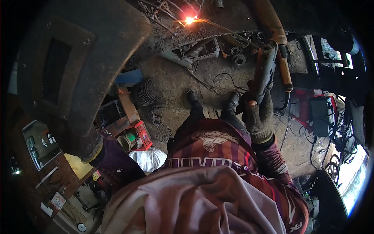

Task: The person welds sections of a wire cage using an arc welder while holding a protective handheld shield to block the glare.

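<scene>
My right hand (259, 121), in a grey-green knit glove, is closed around a worn electrode holder (263, 74). A thin welding rod (228, 29) runs from the holder up and left to a bright orange glow (189, 20) on the dark steel worktable (230, 13). Several thin metal rods (159, 11) lie beside the glow. At the left, a large dark welding shield (89, 50) with a rectangular window is held up in my gloved left hand (87, 146). The shield's lower part hides most of that hand's fingers.
An orange-brown handle with a cable (286, 74) hangs beside the holder. Under the table are metal rings (238, 59) and a grey crate (206, 50). Wire coils (147, 93) and a red crate (143, 135) stand at left. Cables cross the floor near a red-and-black machine (321, 113).
</scene>
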### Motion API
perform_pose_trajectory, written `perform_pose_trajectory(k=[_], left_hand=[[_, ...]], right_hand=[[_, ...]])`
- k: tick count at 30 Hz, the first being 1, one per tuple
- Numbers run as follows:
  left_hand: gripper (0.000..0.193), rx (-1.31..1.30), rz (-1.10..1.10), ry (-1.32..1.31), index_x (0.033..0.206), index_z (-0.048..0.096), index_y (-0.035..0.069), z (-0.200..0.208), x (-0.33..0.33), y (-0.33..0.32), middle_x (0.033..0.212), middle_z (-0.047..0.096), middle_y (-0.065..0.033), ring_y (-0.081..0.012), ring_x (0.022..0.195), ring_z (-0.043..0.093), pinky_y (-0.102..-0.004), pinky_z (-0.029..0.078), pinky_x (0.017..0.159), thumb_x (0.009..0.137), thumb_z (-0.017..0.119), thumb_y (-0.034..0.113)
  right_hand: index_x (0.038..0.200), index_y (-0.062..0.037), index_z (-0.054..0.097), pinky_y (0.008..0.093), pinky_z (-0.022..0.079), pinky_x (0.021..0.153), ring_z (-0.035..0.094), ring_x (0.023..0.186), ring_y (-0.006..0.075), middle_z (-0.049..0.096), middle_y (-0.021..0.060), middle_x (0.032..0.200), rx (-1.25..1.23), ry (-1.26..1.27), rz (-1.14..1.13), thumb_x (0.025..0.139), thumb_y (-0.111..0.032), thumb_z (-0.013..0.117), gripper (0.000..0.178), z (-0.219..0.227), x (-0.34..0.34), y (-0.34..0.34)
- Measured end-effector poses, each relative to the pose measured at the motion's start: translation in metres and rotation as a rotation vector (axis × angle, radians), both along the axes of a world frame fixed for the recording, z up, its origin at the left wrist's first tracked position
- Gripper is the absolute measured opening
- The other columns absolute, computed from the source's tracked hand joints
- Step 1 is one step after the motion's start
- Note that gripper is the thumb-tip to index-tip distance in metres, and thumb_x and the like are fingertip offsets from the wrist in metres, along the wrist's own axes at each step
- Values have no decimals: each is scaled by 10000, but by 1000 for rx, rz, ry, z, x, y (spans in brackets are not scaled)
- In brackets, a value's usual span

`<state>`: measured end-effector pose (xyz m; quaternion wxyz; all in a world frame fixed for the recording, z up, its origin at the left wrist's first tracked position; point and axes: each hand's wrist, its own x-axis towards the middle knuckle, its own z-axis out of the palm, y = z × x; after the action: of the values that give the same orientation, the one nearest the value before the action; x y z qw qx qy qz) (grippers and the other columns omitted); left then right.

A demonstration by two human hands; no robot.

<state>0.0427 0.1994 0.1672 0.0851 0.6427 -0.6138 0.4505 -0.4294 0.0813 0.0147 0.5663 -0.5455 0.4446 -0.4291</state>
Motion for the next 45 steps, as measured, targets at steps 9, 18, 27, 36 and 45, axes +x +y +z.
perform_pose_trajectory(k=[9,18,27,36,45], left_hand=[[562,-41,-35,423,1339,551,-12,-5,-24,-11,1294,619,-189,-290,1145,643,-349,536,962,977,600,415],[606,-125,-196,700,1347,525,-34,-23,-24,-10,1259,634,-183,-262,1095,662,-353,546,930,957,618,420],[532,-10,-759,2129,1426,437,9,-26,-105,-25,1330,582,-209,-283,1138,646,-445,548,978,943,581,182],[289,376,-685,943,1177,637,-51,-43,-64,-8,1158,685,-176,-270,1061,694,-426,557,993,938,599,105],[363,342,-562,1077,1261,573,-82,-34,-11,20,1260,628,-185,-259,1150,635,-393,518,1018,921,615,37]], right_hand=[[1334,85,443,258,475,591,574,678,121,595,68,842,42,-8,10,935,-541,632,766,-2,-4,0],[1205,22,514,279,494,665,622,701,138,648,54,843,66,11,48,973,-398,620,491,9,0,-5],[1175,8,482,250,485,559,573,651,118,589,67,829,120,-127,12,908,-580,652,668,4,11,-4],[1175,-21,498,243,471,579,593,689,121,615,75,877,1,-93,27,953,-447,663,508,5,8,-6],[1221,24,482,229,475,624,588,704,89,640,58,863,-9,-223,93,969,-340,661,478,3,5,-8]])
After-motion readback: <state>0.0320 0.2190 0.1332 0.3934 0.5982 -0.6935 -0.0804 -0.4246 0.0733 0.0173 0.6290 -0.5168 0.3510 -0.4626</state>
